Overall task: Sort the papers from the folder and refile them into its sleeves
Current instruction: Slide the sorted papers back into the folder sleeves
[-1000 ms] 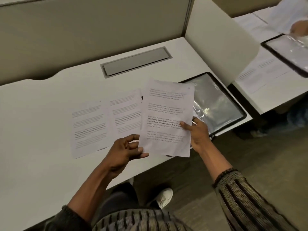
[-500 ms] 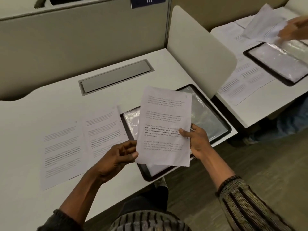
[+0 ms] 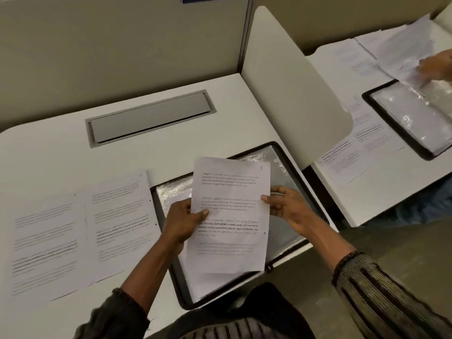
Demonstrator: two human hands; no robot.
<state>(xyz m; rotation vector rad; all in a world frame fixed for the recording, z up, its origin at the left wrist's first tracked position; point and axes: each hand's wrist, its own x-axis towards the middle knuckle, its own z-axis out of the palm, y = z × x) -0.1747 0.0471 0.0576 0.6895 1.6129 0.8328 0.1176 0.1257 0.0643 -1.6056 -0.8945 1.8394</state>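
I hold a printed sheet [image 3: 231, 216] upright over the open black folder [image 3: 297, 167], whose clear plastic sleeves shine. My left hand [image 3: 182, 222] pinches the sheet's left edge with the thumb on its front. My right hand [image 3: 287, 207] pinches its right edge. A second sheet seems to lie behind or under it at the folder's near end. Two more printed pages [image 3: 80, 231] lie flat side by side on the white desk [image 3: 61, 152], left of the folder.
A grey cable hatch [image 3: 149, 118] is set into the desk at the back. A white divider panel [image 3: 291, 89] stands at the right. Beyond it, another person's hand [image 3: 437, 66] works on papers and a second folder [image 3: 413, 118] on the neighbouring desk.
My left hand has come up from below and taken the sheet's left edge. The sheet now sits over the folder, held by both hands. The view has shifted.
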